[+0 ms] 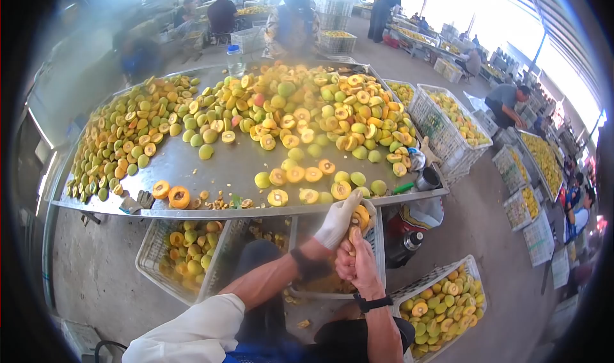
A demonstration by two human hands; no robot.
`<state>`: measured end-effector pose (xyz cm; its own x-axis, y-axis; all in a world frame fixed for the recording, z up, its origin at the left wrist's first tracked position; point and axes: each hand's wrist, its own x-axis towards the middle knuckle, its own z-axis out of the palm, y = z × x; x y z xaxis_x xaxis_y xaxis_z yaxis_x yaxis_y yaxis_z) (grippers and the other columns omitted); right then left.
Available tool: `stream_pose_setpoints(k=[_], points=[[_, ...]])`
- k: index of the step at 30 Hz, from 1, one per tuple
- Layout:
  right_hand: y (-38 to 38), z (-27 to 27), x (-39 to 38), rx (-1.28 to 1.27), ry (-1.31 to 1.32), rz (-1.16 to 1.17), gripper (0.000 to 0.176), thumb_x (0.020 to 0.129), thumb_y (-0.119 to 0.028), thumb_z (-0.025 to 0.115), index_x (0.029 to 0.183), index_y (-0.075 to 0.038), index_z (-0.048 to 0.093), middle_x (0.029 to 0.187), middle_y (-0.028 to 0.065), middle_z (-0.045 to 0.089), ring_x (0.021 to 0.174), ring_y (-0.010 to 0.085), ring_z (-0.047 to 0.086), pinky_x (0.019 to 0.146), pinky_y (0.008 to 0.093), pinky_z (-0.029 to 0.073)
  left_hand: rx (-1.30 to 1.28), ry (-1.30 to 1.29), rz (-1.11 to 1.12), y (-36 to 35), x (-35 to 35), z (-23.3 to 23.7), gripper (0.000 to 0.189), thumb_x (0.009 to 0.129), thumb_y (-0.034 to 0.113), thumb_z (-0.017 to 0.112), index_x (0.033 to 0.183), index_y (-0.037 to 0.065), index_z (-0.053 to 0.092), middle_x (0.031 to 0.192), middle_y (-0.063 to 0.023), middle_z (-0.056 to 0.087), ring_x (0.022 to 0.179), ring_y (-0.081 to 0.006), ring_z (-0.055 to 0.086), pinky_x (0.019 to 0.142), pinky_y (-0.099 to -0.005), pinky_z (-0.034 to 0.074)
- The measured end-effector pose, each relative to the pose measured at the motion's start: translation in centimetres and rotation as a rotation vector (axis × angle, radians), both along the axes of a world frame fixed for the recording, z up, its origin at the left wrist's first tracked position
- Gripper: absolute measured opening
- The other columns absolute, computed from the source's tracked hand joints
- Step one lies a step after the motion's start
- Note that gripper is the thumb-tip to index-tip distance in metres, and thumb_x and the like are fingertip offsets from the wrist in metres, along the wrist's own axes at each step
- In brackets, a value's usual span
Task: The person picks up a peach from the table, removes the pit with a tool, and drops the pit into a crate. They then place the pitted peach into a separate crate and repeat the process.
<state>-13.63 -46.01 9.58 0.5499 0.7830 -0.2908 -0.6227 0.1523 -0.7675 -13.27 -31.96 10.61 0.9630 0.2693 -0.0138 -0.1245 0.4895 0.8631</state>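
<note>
My left hand (337,225), in a pale glove, is closed around a cut yellow peach (363,217) just past the table's near edge. My right hand (359,264) is bare and curled into a fist right below the peach, its thumb up against the fruit. Whatever the right fist grips is hidden by its fingers. Close by on the metal table (160,177) lie several halved peaches (277,197), some showing their stones. A large heap of cut peaches (281,101) covers the table's far side.
Under the table stand a crate of peaches (144,257) and a dark thermos (404,248). A full crate (476,260) sits at lower right, stacked crates (441,129) beyond. A metal cup (427,179), green-handled tool (403,188) and water bottle (235,62) rest on the table. People work behind.
</note>
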Motion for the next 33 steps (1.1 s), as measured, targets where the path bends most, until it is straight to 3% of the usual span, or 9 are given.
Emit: stream_pose_setpoints(k=[2,7,13,16,19,23,27,30,33], points=[[-0.3,0.6,-1.3,0.002,-0.209,0.028,0.049,0.110,-0.052,0.045,0.083,-0.011,0.044,0.056,-0.0052,0.034,0.039,0.0048,0.029,0.035,0.0247,0.025,-0.161,0.071,0.092,-0.1,-0.5,0.6,0.055,0.108,0.051,0.045,0.097,0.003,0.068,0.082,-0.0085,0.070,0.066,-0.0164,0.063,0.063,-0.0275,0.051],[-0.5,1.7,-3.3,-0.087,-0.434,-0.090,0.046,0.111,-0.045,0.047,0.082,-0.010,0.047,0.059,-0.0044,0.039,0.045,0.0061,0.037,0.040,0.0245,0.030,0.262,-0.063,0.318,3.5,-2.4,2.4,0.053,0.110,0.049,0.042,0.102,0.004,0.068,0.085,-0.0067,0.069,0.069,-0.0136,0.063,0.064,-0.0268,0.050],[-1.1,-0.6,-2.5,-0.354,-0.588,-0.214,0.035,0.110,-0.035,0.052,0.088,-0.007,0.054,0.064,-0.0049,0.045,0.051,0.0061,0.044,0.048,0.0248,0.035,0.573,0.052,0.461,10.3,-14.2,6.3,0.043,0.109,0.037,0.047,0.103,0.001,0.071,0.086,-0.0048,0.069,0.079,-0.0097,0.060,0.071,-0.0268,0.050],[-2.2,-7.2,-1.2,-0.565,-0.858,-0.224,0.033,0.107,-0.032,0.055,0.098,-0.001,0.060,0.070,0.0105,0.061,0.063,0.0231,0.061,0.060,0.0372,0.047,0.769,0.214,0.547,13.6,-20.0,3.9,0.037,0.107,0.030,0.052,0.105,-0.002,0.070,0.087,-0.0081,0.070,0.080,-0.0111,0.061,0.072,-0.0299,0.052],[-2.7,-12.0,-1.9,-0.834,-1.022,-0.097,0.036,0.102,-0.034,0.056,0.105,0.001,0.062,0.087,0.0286,0.070,0.087,0.0452,0.070,0.076,0.0506,0.052,1.050,0.478,0.609,16.1,-25.4,-0.2,0.032,0.103,0.028,0.057,0.108,-0.001,0.071,0.092,-0.0145,0.073,0.084,-0.0231,0.068,0.075,-0.0355,0.054],[-6.6,-26.5,-2.8,-1.085,-1.296,0.370,0.039,0.098,-0.031,0.055,0.118,0.002,0.061,0.096,0.0315,0.071,0.099,0.0497,0.069,0.086,0.0557,0.054,1.557,0.624,0.693,18.8,-30.1,-8.7,0.027,0.098,0.026,0.062,0.111,0.006,0.073,0.100,-0.0175,0.074,0.091,-0.0379,0.070,0.081,-0.0455,0.055],[-6.0,-24.0,-2.8,-1.266,-1.320,0.832,0.042,0.094,-0.024,0.055,0.126,0.004,0.061,0.104,0.0282,0.074,0.103,0.0456,0.071,0.091,0.0534,0.057,1.420,0.641,0.695,19.8,-30.3,-12.1,0.024,0.097,0.024,0.064,0.108,0.006,0.075,0.101,-0.0177,0.073,0.095,-0.0375,0.070,0.084,-0.0461,0.055],[-4.7,-18.2,-2.9,-1.170,-1.188,0.367,0.037,0.088,-0.024,0.060,0.113,0.003,0.071,0.102,0.0315,0.072,0.097,0.0466,0.071,0.085,0.0543,0.057,1.287,0.495,0.697,19.5,-26.4,-11.0,0.021,0.096,0.020,0.064,0.104,0.005,0.076,0.101,-0.0181,0.073,0.096,-0.0373,0.070,0.085,-0.0446,0.056],[-5.3,-22.0,-0.9,-1.252,-1.080,1.034,0.034,0.089,-0.025,0.060,0.104,0.002,0.074,0.103,0.0306,0.072,0.100,0.0450,0.071,0.088,0.0528,0.057,1.233,0.402,0.642,19.1,-21.8,-8.6,0.021,0.097,0.018,0.063,0.104,0.004,0.076,0.101,-0.0178,0.074,0.096,-0.0366,0.071,0.085,-0.0422,0.056]])
